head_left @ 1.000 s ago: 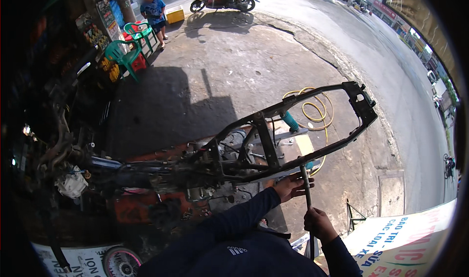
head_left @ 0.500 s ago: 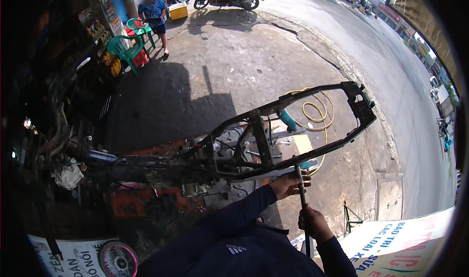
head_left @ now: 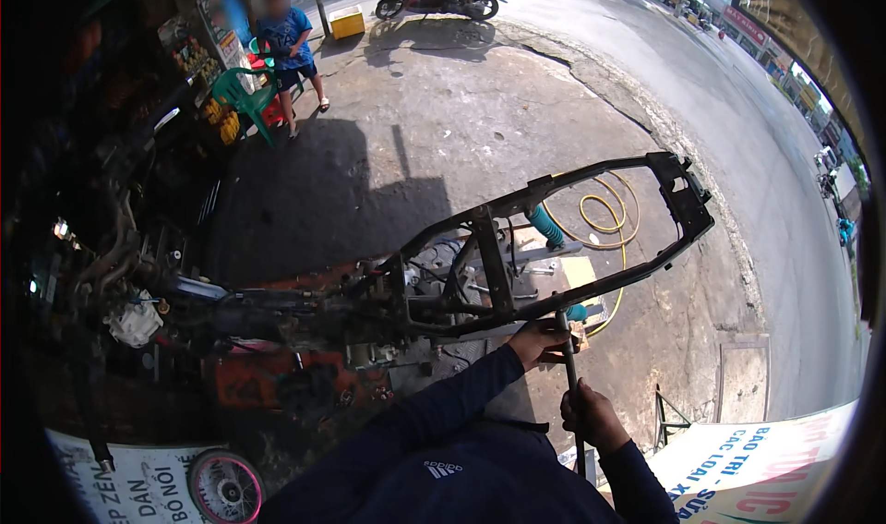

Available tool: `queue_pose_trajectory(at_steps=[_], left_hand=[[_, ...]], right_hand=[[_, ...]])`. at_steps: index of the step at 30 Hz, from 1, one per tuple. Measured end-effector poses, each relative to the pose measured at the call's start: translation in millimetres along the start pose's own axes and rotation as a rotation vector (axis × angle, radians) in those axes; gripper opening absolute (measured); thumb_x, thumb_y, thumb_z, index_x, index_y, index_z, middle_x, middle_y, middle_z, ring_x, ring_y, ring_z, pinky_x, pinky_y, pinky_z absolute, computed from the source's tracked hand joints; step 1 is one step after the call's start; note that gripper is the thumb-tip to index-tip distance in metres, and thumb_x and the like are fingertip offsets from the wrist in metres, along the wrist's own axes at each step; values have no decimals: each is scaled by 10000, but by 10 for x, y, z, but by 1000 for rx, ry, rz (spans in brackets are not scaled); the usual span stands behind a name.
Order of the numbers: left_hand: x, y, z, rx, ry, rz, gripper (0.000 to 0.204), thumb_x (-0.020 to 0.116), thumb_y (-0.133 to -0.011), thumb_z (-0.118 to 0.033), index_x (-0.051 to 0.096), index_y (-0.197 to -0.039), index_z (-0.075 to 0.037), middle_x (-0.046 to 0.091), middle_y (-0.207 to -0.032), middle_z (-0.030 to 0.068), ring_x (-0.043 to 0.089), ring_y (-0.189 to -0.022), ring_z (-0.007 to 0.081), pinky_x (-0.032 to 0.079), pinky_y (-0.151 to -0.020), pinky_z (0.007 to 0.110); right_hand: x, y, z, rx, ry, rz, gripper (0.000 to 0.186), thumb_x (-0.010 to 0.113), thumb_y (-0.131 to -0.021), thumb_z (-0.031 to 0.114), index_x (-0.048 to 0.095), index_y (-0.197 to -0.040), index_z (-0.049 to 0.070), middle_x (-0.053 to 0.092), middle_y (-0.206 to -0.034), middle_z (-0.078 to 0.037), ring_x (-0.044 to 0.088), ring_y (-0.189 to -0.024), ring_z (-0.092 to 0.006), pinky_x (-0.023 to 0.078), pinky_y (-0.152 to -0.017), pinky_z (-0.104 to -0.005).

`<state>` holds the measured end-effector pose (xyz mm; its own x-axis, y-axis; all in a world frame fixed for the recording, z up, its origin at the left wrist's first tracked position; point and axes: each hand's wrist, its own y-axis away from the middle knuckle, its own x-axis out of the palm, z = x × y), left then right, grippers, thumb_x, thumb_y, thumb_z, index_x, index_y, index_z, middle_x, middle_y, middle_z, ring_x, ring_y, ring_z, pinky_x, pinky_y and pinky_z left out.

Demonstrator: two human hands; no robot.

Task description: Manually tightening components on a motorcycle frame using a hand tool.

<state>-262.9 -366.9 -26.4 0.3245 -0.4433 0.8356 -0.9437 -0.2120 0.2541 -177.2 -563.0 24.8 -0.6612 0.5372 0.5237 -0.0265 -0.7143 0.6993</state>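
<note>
Gripping one upright rod (head_left: 569, 376) — both hands, left (head_left: 538, 341) above right (head_left: 593, 417) (fists closed).

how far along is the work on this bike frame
Done: the motorbike frame is stripped bare, with no seat or panels on its rear loop. In hand: the right hand grips a long metal rod set against the lower rail, with the left hand beside it there. Left: engine parts sit cluttered at the front.

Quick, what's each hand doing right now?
Left hand: closed around the top of the long metal rod, by the motorbike frame.
Right hand: closed around the rod lower down.
</note>
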Motion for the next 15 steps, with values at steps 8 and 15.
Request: queue_pose_trajectory(at_steps=[8,15], left_hand=[[-49,-50,4,5,138,70,268,575,-921,-208,572,-1158,-84,643,-1081,102,625,-1007,222,502,-891,401],[-416,-169,162,38,76,45,195,587,-902,-143,589,-1085,-77,652,-1031,92,627,-1014,237,493,-923,430]], right_hand=[[-93,-89,-31,-156,15,-48,389,432,-979,385,541,-877,25,462,-639,-31,444,-533,-143,363,-497,-272],[203,-50,65,-111,137,-136,322,514,-955,367,497,-877,55,412,-685,19,420,-562,-102,337,-500,-243]])
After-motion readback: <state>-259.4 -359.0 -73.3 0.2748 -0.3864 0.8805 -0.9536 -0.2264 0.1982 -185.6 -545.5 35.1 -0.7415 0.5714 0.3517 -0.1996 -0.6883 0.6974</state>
